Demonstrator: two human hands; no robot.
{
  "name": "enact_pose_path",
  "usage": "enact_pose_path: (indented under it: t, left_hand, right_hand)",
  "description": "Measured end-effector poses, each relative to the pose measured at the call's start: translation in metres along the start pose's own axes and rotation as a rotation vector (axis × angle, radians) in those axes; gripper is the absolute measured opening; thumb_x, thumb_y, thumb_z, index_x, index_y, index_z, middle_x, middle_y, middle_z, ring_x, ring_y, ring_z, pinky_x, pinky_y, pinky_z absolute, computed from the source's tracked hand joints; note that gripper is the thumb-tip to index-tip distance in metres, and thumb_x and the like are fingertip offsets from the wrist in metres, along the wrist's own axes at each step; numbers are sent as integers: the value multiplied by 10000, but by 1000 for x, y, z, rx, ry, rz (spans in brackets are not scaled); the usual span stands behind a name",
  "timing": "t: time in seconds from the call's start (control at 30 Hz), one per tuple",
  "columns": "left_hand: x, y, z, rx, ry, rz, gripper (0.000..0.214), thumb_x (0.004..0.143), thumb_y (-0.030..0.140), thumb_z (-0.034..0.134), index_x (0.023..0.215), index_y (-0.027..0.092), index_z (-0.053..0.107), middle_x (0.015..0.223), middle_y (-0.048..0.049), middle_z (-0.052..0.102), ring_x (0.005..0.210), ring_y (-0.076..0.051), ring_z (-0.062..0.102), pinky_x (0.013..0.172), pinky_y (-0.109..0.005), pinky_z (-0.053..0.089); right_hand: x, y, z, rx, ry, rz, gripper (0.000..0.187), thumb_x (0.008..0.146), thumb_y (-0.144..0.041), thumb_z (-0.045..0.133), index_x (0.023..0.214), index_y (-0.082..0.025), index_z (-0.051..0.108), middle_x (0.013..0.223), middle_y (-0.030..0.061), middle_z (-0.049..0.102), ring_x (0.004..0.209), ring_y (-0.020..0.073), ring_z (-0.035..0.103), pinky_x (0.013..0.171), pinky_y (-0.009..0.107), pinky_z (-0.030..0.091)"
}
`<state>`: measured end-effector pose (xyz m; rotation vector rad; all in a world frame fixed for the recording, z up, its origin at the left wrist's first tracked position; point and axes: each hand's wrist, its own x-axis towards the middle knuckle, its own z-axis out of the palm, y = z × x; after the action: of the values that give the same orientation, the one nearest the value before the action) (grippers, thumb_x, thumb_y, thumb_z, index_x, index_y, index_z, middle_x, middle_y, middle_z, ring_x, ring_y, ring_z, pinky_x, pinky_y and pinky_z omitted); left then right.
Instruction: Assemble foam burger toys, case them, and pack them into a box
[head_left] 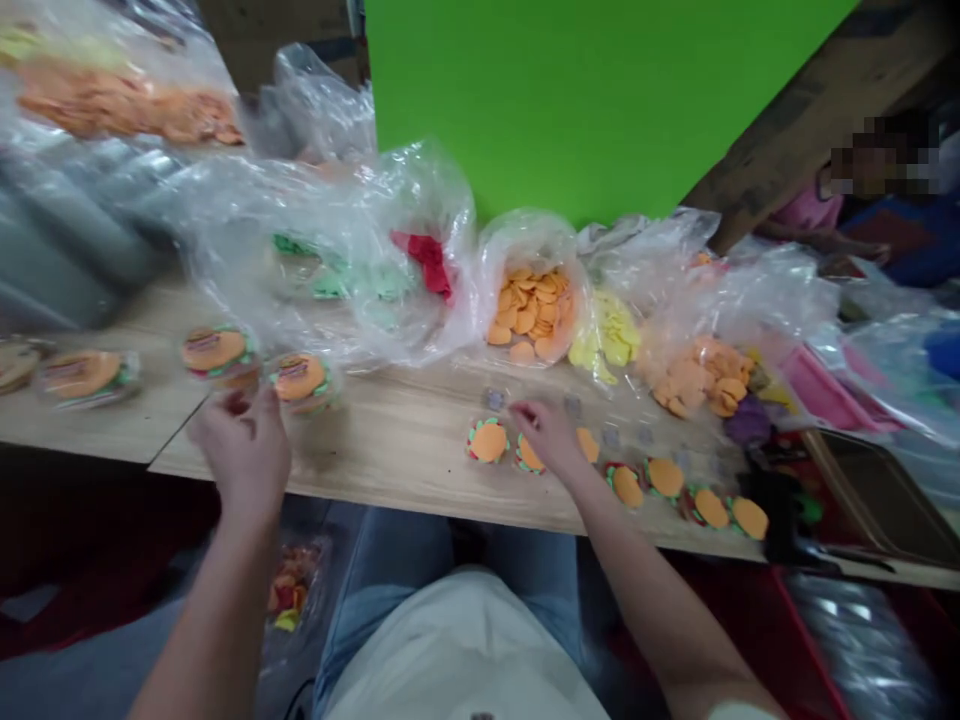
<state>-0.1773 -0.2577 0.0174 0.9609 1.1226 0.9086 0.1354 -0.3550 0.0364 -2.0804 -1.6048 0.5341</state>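
My left hand (244, 440) is over the left part of the table, fingers curled and thumb apart, with nothing clearly between them. Just beyond it lie two toy burgers in clear packs, one behind its fingers (214, 350) and one beside its thumb (300, 380). My right hand (551, 432) reaches over a row of open clear packs, thumb and fingertips pinched together. Whatever they pinch is too small to make out. Partly under this hand sits a toy burger (529, 455); another toy burger (487, 441) is left of it.
Along the back stand plastic bags with green and red pieces, a bag of orange discs (532, 310), yellow pieces (611, 335) and peach pieces (705, 375). More toy burgers (709, 508) line the front right edge. A green board (585, 110) rises behind. Another person (814, 210) is at far right.
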Motion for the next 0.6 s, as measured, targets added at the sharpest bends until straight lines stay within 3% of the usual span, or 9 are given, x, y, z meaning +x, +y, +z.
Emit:
enact_pose_path:
  t: [0.03,0.07,0.13,0.17,0.27,0.37,0.47,0.6]
  left_hand:
    - [-13,-11,13,42,154,16,289,856,515,409,900,237,472,650,44,540,692,-158,609,521,-271,412]
    - [-25,-23,29,66,214,9,275,819,481,504,943,237,472,672,50,551,627,-136,598,506,-254,421]
    - [-43,-47,67,81,118,-79,284,746,374,628,938,200,512,710,24,598,534,-124,588,486,-251,456]
    - [-48,-57,88,37,-2,-232,270,750,345,620,949,200,508,714,15,613,527,-129,602,503,-262,484]
    - [-45,-75,135,-18,-147,-385,167,782,283,574,891,174,511,652,-18,630,564,-153,644,522,-260,513]
    - [-34,-77,150,-44,-146,-393,99,799,251,551,786,174,490,617,-5,613,609,-134,657,566,-222,522]
    - [-26,-73,144,-41,-124,-393,114,781,223,573,739,169,482,598,16,597,555,-98,628,560,-191,518]
    - [-24,-70,135,-26,-116,-392,147,741,240,625,725,161,502,564,23,578,519,-94,603,540,-191,513]
  right_hand:
    - [20,6,-6,-161,62,-42,209,852,-228,481,932,-136,650,902,87,663,842,189,570,785,318,417]
    - [39,12,-9,-298,72,-96,206,848,-205,487,950,-121,645,936,107,657,895,203,555,831,330,392]
    - [72,17,-8,-442,21,-172,183,826,-173,521,933,-107,654,931,133,653,925,220,536,860,340,360]
    - [84,17,-5,-464,-12,-196,167,815,-159,536,908,-105,663,911,138,653,922,224,532,856,339,356]
    - [97,11,0,-449,-51,-229,151,815,-155,541,844,-120,685,866,122,649,906,219,526,854,333,356]
    - [74,3,-6,-391,-14,-271,213,867,-229,488,899,-155,685,905,98,629,939,207,515,887,334,361]
    - [20,0,-9,-276,41,-335,276,888,-245,440,1073,-176,632,1125,116,567,1077,211,479,922,341,386]
    - [-60,3,21,-247,-6,-431,484,872,-159,388,1354,-119,361,1440,162,277,1336,268,223,1042,448,302]
